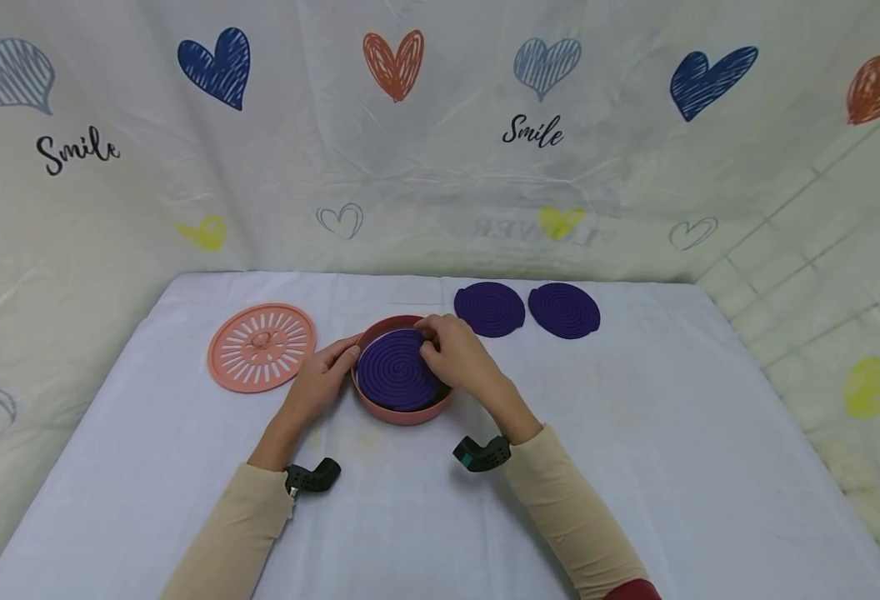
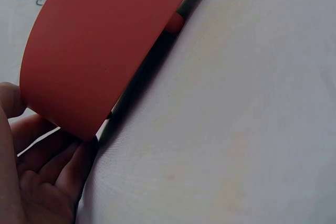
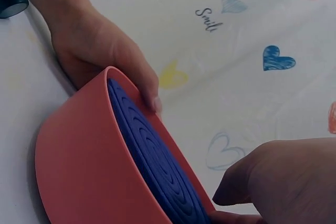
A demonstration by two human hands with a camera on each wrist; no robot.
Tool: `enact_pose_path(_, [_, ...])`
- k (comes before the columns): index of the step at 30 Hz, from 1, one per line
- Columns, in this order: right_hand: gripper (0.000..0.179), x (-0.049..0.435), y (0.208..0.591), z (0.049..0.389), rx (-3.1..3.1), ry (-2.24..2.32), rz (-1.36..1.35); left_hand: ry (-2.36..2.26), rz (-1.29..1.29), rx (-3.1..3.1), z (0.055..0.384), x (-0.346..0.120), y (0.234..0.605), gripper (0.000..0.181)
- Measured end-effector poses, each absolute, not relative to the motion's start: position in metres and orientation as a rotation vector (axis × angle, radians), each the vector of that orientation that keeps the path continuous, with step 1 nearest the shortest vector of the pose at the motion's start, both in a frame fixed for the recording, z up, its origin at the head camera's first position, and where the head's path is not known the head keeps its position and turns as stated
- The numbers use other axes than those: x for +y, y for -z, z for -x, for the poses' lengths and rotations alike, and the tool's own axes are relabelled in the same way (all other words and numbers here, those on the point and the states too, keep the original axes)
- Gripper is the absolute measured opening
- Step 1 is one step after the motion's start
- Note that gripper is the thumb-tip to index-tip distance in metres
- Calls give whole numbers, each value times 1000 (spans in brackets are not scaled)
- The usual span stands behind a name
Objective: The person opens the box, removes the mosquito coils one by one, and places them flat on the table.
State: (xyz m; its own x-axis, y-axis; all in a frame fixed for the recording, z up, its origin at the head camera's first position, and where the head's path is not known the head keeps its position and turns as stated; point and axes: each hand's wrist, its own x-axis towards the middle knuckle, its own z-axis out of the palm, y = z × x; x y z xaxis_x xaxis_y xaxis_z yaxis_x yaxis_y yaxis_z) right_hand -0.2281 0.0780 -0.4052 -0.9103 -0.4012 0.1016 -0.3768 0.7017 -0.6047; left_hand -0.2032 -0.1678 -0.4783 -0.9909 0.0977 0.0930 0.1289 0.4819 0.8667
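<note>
Roomy tabletop [image 1: 635,467], bowl [image 1: 402,417], left hand [image 1: 320,377] gripping rim [image 1: 387,320]

The white backdrop [image 1: 440,158] reads "Smile" [image 1: 533,131] twice, plus faint, unclear lettering [image 1: 491,227].

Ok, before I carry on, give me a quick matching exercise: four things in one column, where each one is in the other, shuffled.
1. Slotted lid
2. Left hand
3. Right hand
4. Pair of loose purple coils

A. Over the far right side of the bowl, fingers at the edge of the coil inside
B. Side by side near the back edge of the table
C. Left of the bowl, lying flat
D. Against the bowl's left side, holding it

Pairs: 1-C, 2-D, 3-A, 4-B
</note>
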Motion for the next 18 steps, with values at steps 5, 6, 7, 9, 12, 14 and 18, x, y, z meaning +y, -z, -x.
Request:
enact_pose_path(5, [34,79,404,227,2829,1066,631,1570,215,-2663,204,-168,479,46])
enact_pose_path(6, [34,79,404,227,2823,1079,630,1568,220,-2660,204,-169,480,46])
enact_pose_path(7, [34,79,404,227,2818,1089,632,1567,225,-2656,204,-169,480,45])
enact_pose_path(9, [34,79,404,228,2807,1111,632,1567,230,-2651,205,-169,481,44])
enact_pose_path(12, [34,80,405,228,2802,1136,625,1569,234,-2653,205,-170,481,44])
enact_pose_path(14, [34,80,406,228,2802,1152,618,1568,231,-2657,205,-169,481,45])
enact_pose_path(18, [32,81,407,229,2797,1196,606,1561,228,-2664,205,-169,480,45])
